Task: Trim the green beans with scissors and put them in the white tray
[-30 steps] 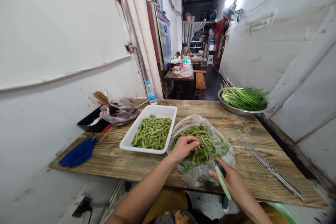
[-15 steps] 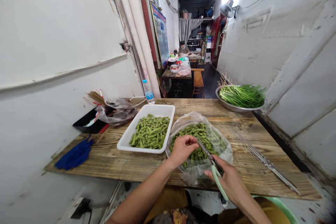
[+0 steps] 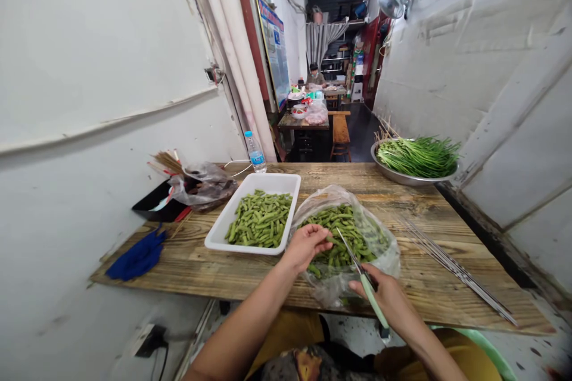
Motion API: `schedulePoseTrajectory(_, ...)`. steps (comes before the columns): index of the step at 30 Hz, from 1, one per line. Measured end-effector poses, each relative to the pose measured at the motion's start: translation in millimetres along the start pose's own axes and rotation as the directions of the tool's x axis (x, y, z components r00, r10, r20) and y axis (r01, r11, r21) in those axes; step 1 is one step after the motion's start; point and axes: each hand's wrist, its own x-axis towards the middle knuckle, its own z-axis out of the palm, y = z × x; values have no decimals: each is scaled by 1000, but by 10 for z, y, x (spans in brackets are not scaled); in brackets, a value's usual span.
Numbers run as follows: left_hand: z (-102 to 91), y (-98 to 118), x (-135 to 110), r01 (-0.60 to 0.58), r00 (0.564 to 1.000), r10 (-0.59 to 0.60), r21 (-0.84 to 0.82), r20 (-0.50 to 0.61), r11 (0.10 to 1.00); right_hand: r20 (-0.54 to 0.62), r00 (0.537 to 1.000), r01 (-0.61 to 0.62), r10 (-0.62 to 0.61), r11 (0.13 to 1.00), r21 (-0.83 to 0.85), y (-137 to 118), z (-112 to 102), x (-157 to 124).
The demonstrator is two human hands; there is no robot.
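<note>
My left hand (image 3: 308, 245) is over the clear plastic bag (image 3: 388, 262), its fingertips pinched on a green edamame pod that is mostly hidden by the fingers. In my right hand (image 3: 385, 292) is a pair of scissors (image 3: 369, 297) with pale green handles. The scissors' blades look closed and point up and left, their tip a little right of my left fingertips. Loose edamame pods (image 3: 346, 223) fill the open bag beneath both hands. Left of the bag stands a white plastic tray (image 3: 214, 241) with more pods (image 3: 261, 220) in it.
A metal bowl of long green stalks (image 3: 415, 158) stands at the back right, near metal skewers (image 3: 460, 271). Leftward are a water bottle (image 3: 255, 153), a black box (image 3: 154, 202) and a blue cloth (image 3: 136, 256). A person (image 3: 315, 77) sits far back.
My left hand has drawn slightly left, away from the scissors' tip. The scissors have tilted more upright and their blades have come together. The whole view has shifted a little.
</note>
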Motion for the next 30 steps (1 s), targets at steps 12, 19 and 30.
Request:
schedulePoseTrajectory(12, 175, -124, -110, 3, 1000, -5, -261, -6, 965, 85, 996, 8, -26, 978, 207, -216, -17, -66)
schedulePoseTrajectory(19, 264, -184, -212, -32, 999, 26, -250, -27, 968, 72, 997, -24, 3, 958, 285, -261, 52, -69)
schedulePoseTrajectory(30, 20, -185, -97, -109, 987, 94, -108, -132, 988, 188, 977, -164, 98, 912, 376, -95, 254, -62)
